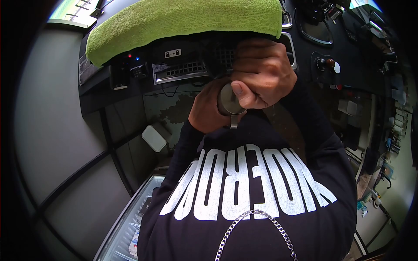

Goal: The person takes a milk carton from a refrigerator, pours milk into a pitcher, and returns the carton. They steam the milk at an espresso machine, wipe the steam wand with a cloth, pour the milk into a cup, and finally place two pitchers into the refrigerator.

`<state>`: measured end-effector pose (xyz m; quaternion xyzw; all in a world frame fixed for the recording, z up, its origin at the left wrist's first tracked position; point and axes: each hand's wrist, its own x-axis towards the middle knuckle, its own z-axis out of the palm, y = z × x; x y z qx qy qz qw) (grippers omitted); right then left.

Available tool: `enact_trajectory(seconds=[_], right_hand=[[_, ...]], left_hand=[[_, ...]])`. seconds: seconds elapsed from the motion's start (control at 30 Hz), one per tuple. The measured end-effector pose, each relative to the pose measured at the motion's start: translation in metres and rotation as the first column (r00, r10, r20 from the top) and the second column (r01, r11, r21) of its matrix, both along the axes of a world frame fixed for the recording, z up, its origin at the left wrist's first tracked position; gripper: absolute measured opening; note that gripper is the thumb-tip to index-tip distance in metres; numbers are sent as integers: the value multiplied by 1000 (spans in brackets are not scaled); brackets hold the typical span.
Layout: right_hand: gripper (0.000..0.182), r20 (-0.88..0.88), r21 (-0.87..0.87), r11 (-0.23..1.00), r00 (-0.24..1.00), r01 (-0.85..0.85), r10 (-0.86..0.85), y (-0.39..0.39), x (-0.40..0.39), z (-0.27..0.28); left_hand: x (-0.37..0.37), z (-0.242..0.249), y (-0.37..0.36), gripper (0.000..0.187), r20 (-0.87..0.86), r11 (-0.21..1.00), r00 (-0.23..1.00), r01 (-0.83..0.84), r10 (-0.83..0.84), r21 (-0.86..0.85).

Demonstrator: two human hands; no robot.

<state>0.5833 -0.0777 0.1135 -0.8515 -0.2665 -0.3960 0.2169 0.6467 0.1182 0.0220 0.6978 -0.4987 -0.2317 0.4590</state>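
My left hand [207,108] is wrapped round a round metal container [228,99], possibly a small jug, with a narrow metal tab or handle [234,122] pointing toward my body. Above and to the right, my right hand [265,71] is closed, its thumb lying over the container's edge. What its curled fingers grip is hidden. Both hands are close together in front of a dark machine with a metal drip grate [187,69]. A green towel [183,21] covers the machine's top.
A dark counter [357,74] on the right holds a small tool with a brown knob [322,64] and other equipment. Below left are a white rectangular lid or panel [154,138] and a glass-topped case [130,217]. Grey panels line the left side.
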Motion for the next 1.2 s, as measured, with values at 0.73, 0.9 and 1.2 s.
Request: enact_trajectory(seconds=[0.73, 0.9, 1.2], right_hand=[[39, -12, -17, 1000, 1000, 17, -18, 0, -1, 0], [39, 2, -5, 1000, 1000, 9, -9, 0, 0, -2], [38, -10, -5, 1000, 1000, 3, -3, -1, -1, -1]], left_hand=[[1, -2, 0, 86, 3, 1000, 1000, -7, 7, -3], [1, 0, -1, 85, 1, 1000, 1000, 2, -2, -8], [-2, 1, 1, 86, 14, 998, 999, -37, 38, -45]])
